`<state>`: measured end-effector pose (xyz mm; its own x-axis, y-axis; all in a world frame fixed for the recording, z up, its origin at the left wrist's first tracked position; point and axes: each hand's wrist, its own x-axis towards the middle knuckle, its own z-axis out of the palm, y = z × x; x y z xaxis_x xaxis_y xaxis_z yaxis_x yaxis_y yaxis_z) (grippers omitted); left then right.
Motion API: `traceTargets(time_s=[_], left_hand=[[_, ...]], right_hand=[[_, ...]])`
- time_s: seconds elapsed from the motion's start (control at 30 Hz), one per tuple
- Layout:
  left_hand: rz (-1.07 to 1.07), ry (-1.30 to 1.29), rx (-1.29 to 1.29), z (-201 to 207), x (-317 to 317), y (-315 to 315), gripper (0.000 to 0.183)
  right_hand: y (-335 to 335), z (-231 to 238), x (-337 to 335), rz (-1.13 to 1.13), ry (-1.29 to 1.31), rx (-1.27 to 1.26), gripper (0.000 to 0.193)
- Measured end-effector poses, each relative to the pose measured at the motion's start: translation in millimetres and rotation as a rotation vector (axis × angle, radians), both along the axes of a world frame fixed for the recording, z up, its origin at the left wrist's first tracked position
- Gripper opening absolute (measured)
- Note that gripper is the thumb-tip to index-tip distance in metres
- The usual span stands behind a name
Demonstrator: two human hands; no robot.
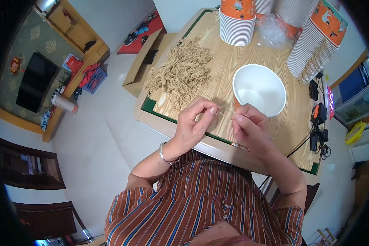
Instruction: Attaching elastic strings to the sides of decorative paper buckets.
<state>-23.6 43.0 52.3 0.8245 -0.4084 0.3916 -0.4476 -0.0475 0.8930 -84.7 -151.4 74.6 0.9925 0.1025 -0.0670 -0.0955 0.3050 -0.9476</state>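
Observation:
My left hand [194,123] and my right hand [252,127] face each other above the table's near edge, fingertips pinched. A short, thin piece of tan string [223,115] shows between them; its ends are hidden in my fingers. Just beyond my right hand stands a large white paper bucket [260,86], its open mouth tilted toward me, with a bit of orange outside. A loose heap of tan string [182,71] lies beyond my left hand. I wear a silver bangle on my left wrist.
Stacked orange-and-white paper buckets [236,30] stand at the back, with another leaning stack [315,45] at the right, string hanging on it. A clear plastic bag [271,33] sits between. Black adapters and cables [317,123] line the right edge. A cardboard box [141,61] stands left of the table.

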Motion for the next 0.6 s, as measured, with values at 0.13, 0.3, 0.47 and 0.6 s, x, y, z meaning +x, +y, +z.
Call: traceTargets(time_s=[0.13,0.3,0.47,0.6], left_hand=[[-0.055,-0.041,-0.095,14.4,9.4,-13.3,0.020],[-0.367,-0.071,0.120,47.3,8.9,-25.9,0.040],[-0.468,0.035,0.082,58.0,-1.1,-42.5,0.041],[-0.526,0.131,0.090,48.3,-2.1,-51.6,0.039]], right_hand=[[-13.4,22.0,-6.5,0.027,0.084,-0.090,0.009],[-34.6,41.5,-14.7,0.078,-0.036,-0.286,0.006],[-46.5,50.5,-26.2,0.106,-0.060,-0.427,0.006],[-52.8,46.5,-30.6,0.105,-0.139,-0.462,0.006]])
